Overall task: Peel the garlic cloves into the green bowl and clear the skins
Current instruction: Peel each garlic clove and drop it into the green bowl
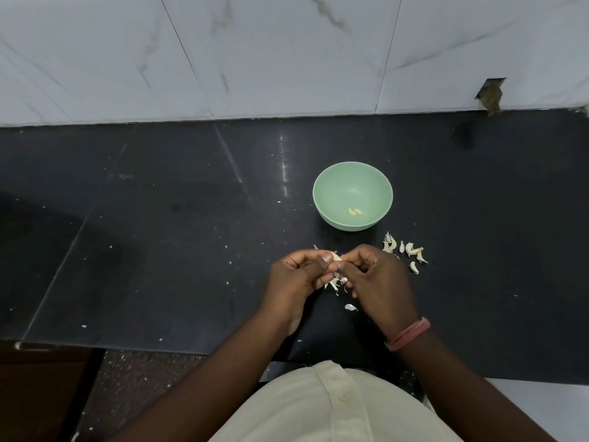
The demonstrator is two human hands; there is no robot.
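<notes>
Garlic clove (336, 257) between both hands, near counter edge (127, 347).

Your left hand (294, 275) and right hand (371, 275) cover most of the garlic clove (336, 257) pinched between their fingertips; you cannot tell how much skin it keeps. Below the fingers, the heap of skins (337, 283) is partly hidden. Both forearms run off the bottom edge.
</notes>
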